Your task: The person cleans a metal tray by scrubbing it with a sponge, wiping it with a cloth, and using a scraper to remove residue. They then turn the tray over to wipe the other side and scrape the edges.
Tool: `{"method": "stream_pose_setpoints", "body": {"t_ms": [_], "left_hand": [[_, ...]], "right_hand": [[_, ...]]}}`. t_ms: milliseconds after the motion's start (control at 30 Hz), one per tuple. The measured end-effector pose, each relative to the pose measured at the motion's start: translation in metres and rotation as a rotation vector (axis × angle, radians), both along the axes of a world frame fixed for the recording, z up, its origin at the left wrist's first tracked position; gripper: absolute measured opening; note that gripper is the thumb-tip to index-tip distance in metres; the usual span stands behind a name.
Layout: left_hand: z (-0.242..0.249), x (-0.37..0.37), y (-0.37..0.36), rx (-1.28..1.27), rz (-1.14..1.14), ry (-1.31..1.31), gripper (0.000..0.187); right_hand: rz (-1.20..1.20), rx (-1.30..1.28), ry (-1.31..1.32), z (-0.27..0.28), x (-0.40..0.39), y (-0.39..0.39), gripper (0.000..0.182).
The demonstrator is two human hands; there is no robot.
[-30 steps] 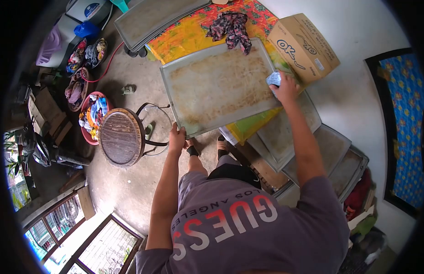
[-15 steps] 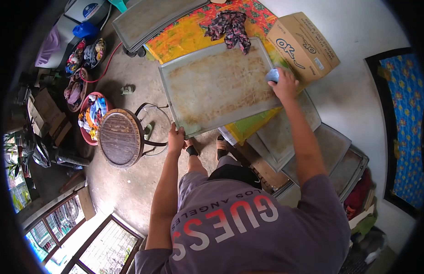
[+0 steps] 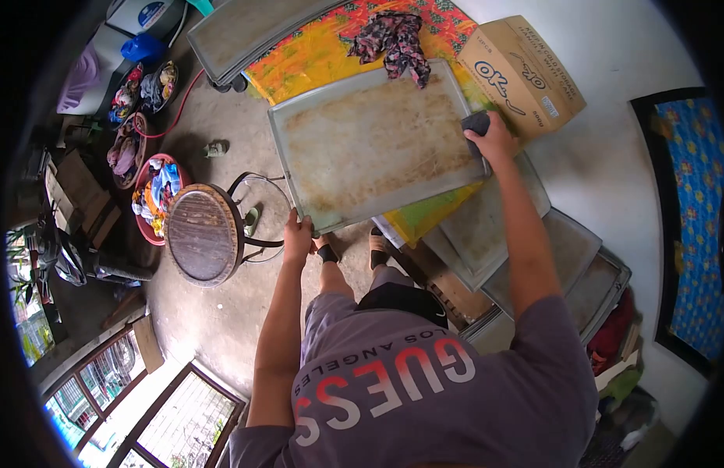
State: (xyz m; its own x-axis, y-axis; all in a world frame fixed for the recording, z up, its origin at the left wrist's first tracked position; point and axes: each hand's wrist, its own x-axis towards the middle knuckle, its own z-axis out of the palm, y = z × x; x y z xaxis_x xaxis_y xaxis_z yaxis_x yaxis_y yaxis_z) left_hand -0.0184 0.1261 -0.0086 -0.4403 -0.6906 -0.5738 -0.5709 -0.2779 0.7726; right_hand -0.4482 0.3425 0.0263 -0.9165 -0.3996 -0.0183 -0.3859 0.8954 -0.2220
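A wide, rectangular, shallow metal tray, dull grey with a raised rim, lies in front of the person, its flat face blotched and streaked with rusty brown. It is on a glossy yellow and red floral table covering, with its near left corner jutting past the edge. The person's left hand pinches that corner, fingers closed on the rim. The right hand is curled around a small dark grey pad at the tray's right rim; whether it is sponge or folded cloth, I cannot tell. A crumpled black and pink patterned cloth droops in soft folds over the far rim. Just beside the right hand stands a tan cardboard box, crisp-edged and printed in dark lettering. More flat grey trays overlap at lower right. To the left, on the smooth concrete floor, stands a stool with a round, dark, grainy wooden top and thin curved metal legs.
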Motion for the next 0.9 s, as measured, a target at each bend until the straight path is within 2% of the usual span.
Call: {"method": "stream_pose_setpoints", "body": {"t_ms": [100, 133, 233, 333, 367, 433, 500, 567, 667, 700, 733, 800, 900], "left_hand": [[0.003, -0.002, 0.0, 0.003, -0.005, -0.001, 0.033], [0.002, -0.001, 0.0, 0.006, -0.005, -0.002, 0.032], [0.001, 0.0, -0.001, 0.017, -0.007, 0.02, 0.032], [0.001, 0.0, 0.0, 0.014, 0.0, 0.008, 0.033], [0.002, -0.001, -0.001, 0.009, 0.004, -0.003, 0.033], [0.0, -0.001, -0.001, 0.011, 0.011, 0.012, 0.033], [-0.002, 0.001, 0.001, 0.023, 0.014, 0.02, 0.034], [-0.001, 0.002, -0.002, 0.03, 0.009, 0.026, 0.035], [0.003, 0.001, -0.002, 0.082, 0.048, 0.028, 0.039], [0.003, 0.001, -0.003, 0.088, 0.051, 0.033, 0.04], [0.002, 0.002, -0.003, 0.095, 0.058, 0.039, 0.041], [0.004, 0.002, -0.001, 0.084, 0.063, 0.036, 0.042], [0.006, 0.002, -0.002, 0.1, 0.045, 0.05, 0.041]], "right_hand": [[0.059, -0.017, -0.064, -0.006, 0.028, -0.006, 0.075], [0.148, -0.101, -0.04, -0.009, 0.043, -0.006, 0.072], [0.191, -0.164, 0.055, -0.018, 0.056, -0.008, 0.069], [-0.038, -0.353, 0.067, -0.023, 0.035, -0.001, 0.07], [-0.028, -0.291, 0.013, -0.029, 0.041, -0.003, 0.071], [-0.003, -0.161, -0.095, -0.001, 0.097, -0.034, 0.071], [0.114, -0.186, -0.025, -0.018, 0.16, -0.072, 0.069], [0.232, -0.097, 0.031, -0.021, 0.22, -0.109, 0.068], [0.205, -0.166, -0.117, -0.024, 0.209, -0.116, 0.072], [0.123, -0.119, 0.004, -0.027, 0.191, -0.11, 0.074], [0.007, -0.114, -0.13, -0.019, 0.164, -0.104, 0.073], [-0.122, -0.056, -0.052, -0.002, 0.125, -0.091, 0.07], [-0.086, 0.057, -0.149, 0.008, 0.143, -0.106, 0.071]]}}
